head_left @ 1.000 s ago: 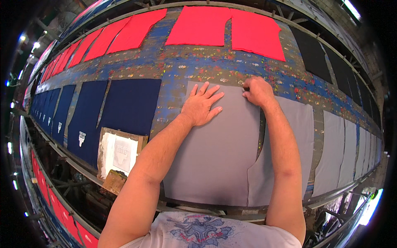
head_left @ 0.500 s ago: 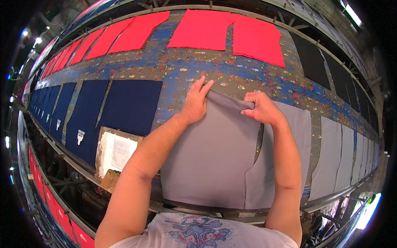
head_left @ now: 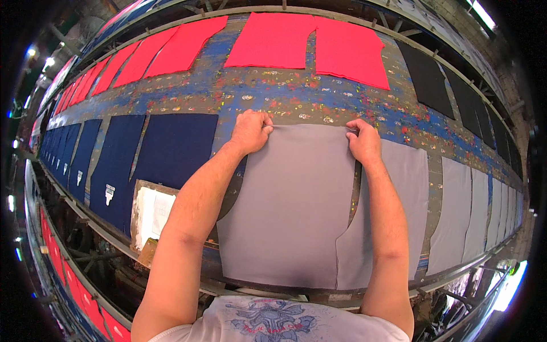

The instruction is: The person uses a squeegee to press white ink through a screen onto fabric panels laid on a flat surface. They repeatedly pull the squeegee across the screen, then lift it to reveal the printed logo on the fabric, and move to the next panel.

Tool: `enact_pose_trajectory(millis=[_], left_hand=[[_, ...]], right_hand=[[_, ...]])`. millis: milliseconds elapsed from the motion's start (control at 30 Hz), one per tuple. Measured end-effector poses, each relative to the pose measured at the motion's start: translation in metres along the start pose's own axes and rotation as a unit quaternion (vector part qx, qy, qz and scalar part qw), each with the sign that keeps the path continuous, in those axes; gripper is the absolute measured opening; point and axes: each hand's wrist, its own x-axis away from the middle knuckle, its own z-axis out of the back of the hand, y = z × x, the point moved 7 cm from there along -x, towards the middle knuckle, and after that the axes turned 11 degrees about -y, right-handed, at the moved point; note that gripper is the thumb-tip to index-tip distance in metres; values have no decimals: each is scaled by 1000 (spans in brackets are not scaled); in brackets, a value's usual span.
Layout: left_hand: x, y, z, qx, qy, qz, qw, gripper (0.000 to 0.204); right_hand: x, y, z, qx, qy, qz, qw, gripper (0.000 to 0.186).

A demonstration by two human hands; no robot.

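My left hand [head_left: 252,130] pinches the upper left corner of a large grey fabric piece [head_left: 288,211] on the paint-spattered table [head_left: 290,97]. My right hand [head_left: 363,139] pinches the same piece near its upper right corner, and the top edge runs taut between the two. Another grey piece [head_left: 399,205] lies alongside on the right. To the left, beside my forearm, a printing screen with white paste [head_left: 147,202] rests over a navy fabric piece [head_left: 174,142].
Red pieces [head_left: 268,40] line the far side, with black ones [head_left: 424,77] at the back right. More grey pieces [head_left: 447,211] continue rightward, navy printed pieces [head_left: 114,171] leftward. A metal rail [head_left: 91,222] follows the near edge; another table with red fabric [head_left: 74,279] is at lower left.
My left hand went from spread flat to pinching the corner, moving left. The grey piece's top edge, folded up half a second ago, is now straightened. My right hand has shifted slightly up and right.
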Motion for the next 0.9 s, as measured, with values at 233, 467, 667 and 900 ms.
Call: enact_pose_trajectory(millis=[233,467,667,900], left_hand=[[5,12,5,15,44,-30,998,16],[19,14,1,65,80,-14,995,51],[41,64,-44,-106,115,-246,957,72],[29,56,-69,-201,-1,-39,979,97]], right_hand=[[2,2,-2,24,24,-24,999,35],[55,-53,-22,179,97,218,954,48],[90,-68,-77,183,-25,313,932,64],[42,-27,-60,269,26,120,955,82]])
